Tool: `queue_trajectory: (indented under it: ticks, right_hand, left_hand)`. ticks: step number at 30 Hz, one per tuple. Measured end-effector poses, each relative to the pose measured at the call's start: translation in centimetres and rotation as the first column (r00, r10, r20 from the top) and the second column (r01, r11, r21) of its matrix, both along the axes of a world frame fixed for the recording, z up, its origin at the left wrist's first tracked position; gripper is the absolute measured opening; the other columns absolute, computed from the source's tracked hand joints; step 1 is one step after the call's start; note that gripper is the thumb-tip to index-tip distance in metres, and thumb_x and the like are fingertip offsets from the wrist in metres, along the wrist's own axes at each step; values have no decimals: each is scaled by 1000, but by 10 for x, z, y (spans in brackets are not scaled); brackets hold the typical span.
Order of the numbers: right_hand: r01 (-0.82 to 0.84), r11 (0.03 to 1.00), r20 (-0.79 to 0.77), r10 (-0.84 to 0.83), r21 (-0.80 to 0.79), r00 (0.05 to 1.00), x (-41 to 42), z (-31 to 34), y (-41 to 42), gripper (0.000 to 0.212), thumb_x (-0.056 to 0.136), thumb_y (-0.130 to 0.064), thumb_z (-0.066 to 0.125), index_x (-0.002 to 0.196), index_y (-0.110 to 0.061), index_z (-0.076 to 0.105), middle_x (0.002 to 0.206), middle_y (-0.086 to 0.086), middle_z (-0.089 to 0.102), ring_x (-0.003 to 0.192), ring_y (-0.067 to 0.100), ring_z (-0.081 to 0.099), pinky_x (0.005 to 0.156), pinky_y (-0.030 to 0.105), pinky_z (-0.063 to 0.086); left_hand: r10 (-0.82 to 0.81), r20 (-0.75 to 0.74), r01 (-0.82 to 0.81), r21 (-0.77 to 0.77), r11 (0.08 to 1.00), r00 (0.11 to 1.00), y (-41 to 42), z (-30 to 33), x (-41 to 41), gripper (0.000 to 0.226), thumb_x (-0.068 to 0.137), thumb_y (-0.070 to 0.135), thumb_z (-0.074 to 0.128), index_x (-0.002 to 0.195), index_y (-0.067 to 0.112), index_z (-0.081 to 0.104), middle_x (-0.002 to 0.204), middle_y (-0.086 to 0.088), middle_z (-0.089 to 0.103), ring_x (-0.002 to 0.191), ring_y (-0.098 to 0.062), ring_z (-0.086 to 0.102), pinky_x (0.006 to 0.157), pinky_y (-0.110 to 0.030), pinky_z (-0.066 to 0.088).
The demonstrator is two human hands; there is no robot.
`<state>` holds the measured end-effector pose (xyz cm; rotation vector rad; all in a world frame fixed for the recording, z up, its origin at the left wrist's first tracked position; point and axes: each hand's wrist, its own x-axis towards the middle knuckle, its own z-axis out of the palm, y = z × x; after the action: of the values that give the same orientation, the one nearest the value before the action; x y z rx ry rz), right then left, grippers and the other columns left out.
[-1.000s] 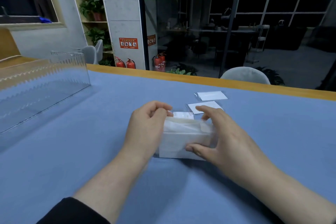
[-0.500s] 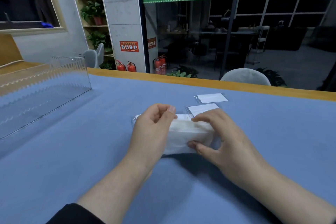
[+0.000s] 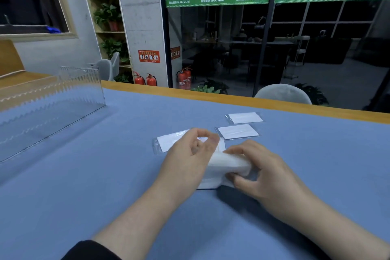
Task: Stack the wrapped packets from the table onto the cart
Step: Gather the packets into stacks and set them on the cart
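A thick white stack of wrapped packets (image 3: 225,167) lies on the blue table (image 3: 84,186) between my hands. My right hand (image 3: 259,173) grips its right end, thumb under and fingers over. My left hand (image 3: 190,160) rests against the stack's left side, its fingers curled with thumb and forefinger touching above it. Behind my left hand a single flat packet (image 3: 168,141) lies on the table. Two more flat packets lie further back, one (image 3: 237,131) near and one (image 3: 244,117) far. No cart is in view.
A clear plastic box (image 3: 52,107) stands on the table at the left. The table's wooden far edge (image 3: 232,100) runs across the view. Behind it are a grey chair (image 3: 282,94), a glass wall and fire extinguishers (image 3: 145,79).
The stack has tipped from upright toward flat and is squeezed by my right hand. My left hand lifted off its top, uncovering the flat packet behind. The camera tilted down slightly.
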<state>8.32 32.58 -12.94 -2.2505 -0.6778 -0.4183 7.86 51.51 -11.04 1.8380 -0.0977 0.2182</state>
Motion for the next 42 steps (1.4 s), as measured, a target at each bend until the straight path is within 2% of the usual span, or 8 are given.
queue_trajectory:
  ticks: [2, 5, 10, 13, 18, 24, 32, 42]
  right_hand:
    - [53, 986, -52, -45, 158, 998, -2, 5, 1, 29, 82, -20, 77, 98, -40, 64, 95, -19, 65, 84, 2, 61, 69, 12, 43]
    - [123, 867, -205, -25, 483, 979, -1, 14, 2, 24, 85, -11, 78, 98, -29, 70, 87, -9, 72, 75, 10, 65, 66, 21, 49]
    - [109, 758, -354, 168, 643, 920, -3, 26, 23, 30, 83, -9, 77, 110, -15, 64, 103, 8, 74, 89, 30, 72, 71, 29, 57]
    - [38, 858, -370, 180, 512, 911, 9, 38, 28, 31, 82, -35, 72, 110, -20, 67, 102, -4, 74, 93, 18, 71, 79, 28, 55]
    - [266, 961, -210, -246, 74, 946, 86, 57, 3, 7, 98, -30, 63, 103, -26, 66, 96, -9, 64, 79, 10, 57, 63, 21, 47]
    - [149, 762, -201, -345, -631, 917, 184, 56, -18, 31, 101, -20, 56, 130, -30, 55, 134, -6, 52, 116, 24, 58, 93, 36, 48]
    - [-36, 618, -355, -402, -785, 844, 239, 71, -16, 58, 87, -31, 74, 140, -35, 49, 134, -15, 55, 122, 20, 55, 109, 41, 43]
    - [-76, 476, -314, -442, -876, 840, 252, 76, -14, 38, 86, -53, 71, 117, -33, 64, 109, 0, 68, 92, 13, 62, 74, 28, 52]
  left_hand:
    - [84, 56, -76, -127, 989, 995, 3, 2, 4, 58, 68, 85, 61, 115, 51, 56, 101, 19, 67, 93, 2, 63, 77, -23, 46]
    - [47, -61, -70, -456, 887, 997, 9, 4, 10, 92, 55, 76, 74, 134, 34, 54, 116, 16, 70, 108, -2, 66, 95, -30, 47]
    - [-336, -165, 126, -707, 696, 927, 0, 4, 3, 33, 78, 27, 77, 107, 14, 73, 114, -14, 75, 98, -23, 70, 102, -45, 49]
    - [-223, -100, 55, -798, 600, 970, 8, 9, 8, 35, 82, 19, 71, 116, 9, 66, 116, -18, 74, 101, -29, 70, 100, -46, 53]
    - [78, -138, -145, -596, 790, 987, 21, 7, 12, 15, 90, 22, 73, 105, 20, 70, 98, -1, 78, 86, -21, 76, 70, -33, 59]
    - [105, -164, -186, -634, 751, 981, 26, 7, 14, 13, 92, 20, 72, 105, 21, 69, 95, -3, 78, 77, -23, 77, 61, -38, 61]
    - [98, -157, -172, -577, 799, 983, 29, 1, 21, 15, 92, 26, 71, 106, 22, 72, 94, 0, 79, 83, -24, 77, 74, -42, 62]
    - [104, -152, -171, -544, 821, 983, 28, 1, 23, 16, 92, 27, 70, 107, 22, 72, 96, 1, 79, 85, -24, 77, 84, -50, 61]
